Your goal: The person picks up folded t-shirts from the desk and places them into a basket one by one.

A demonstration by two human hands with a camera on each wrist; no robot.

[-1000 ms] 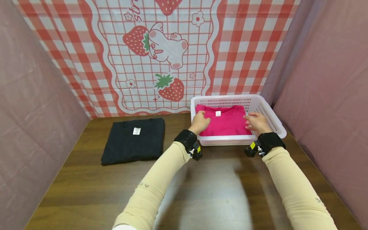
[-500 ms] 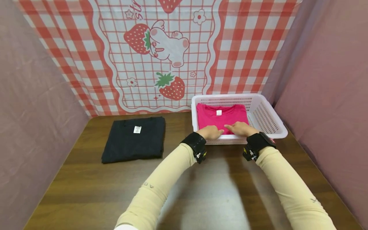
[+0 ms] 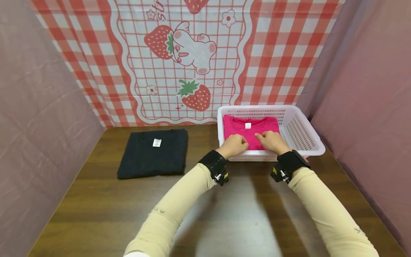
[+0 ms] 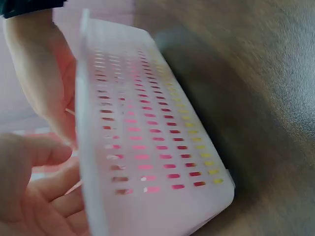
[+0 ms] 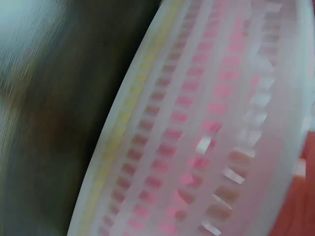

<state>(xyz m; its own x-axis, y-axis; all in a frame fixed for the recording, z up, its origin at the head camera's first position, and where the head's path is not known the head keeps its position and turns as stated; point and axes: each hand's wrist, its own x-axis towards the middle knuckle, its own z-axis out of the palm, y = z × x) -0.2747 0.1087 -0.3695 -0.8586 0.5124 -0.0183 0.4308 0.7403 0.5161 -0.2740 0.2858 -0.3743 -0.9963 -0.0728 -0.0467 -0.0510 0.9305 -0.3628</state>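
Observation:
A folded bright pink T-shirt (image 3: 255, 134) with a white neck label lies in the left part of a white slotted plastic basket (image 3: 306, 134). My left hand (image 3: 233, 145) reaches over the basket's front rim above the shirt's near left part. In the left wrist view, its thumb (image 4: 49, 151) and fingers stand apart with nothing between them. Over the same rim, my right hand (image 3: 272, 141) is near the shirt's front right part, thumb pointing left. Whether its fingertips touch the shirt is unclear. The right wrist view is blurred and mostly filled by the basket wall (image 5: 172, 128).
A folded black T-shirt (image 3: 152, 154) with a white label lies on the left of the brown wooden table (image 3: 106, 214). Behind the basket hangs a red-checked strawberry cloth (image 3: 273, 53). Pink drapes (image 3: 369, 89) close off both sides.
Both hands first moved from the shirt's sides to its near front edge, closer together. Since then they have lifted slightly and drawn a little apart. The shirt stays in the basket.

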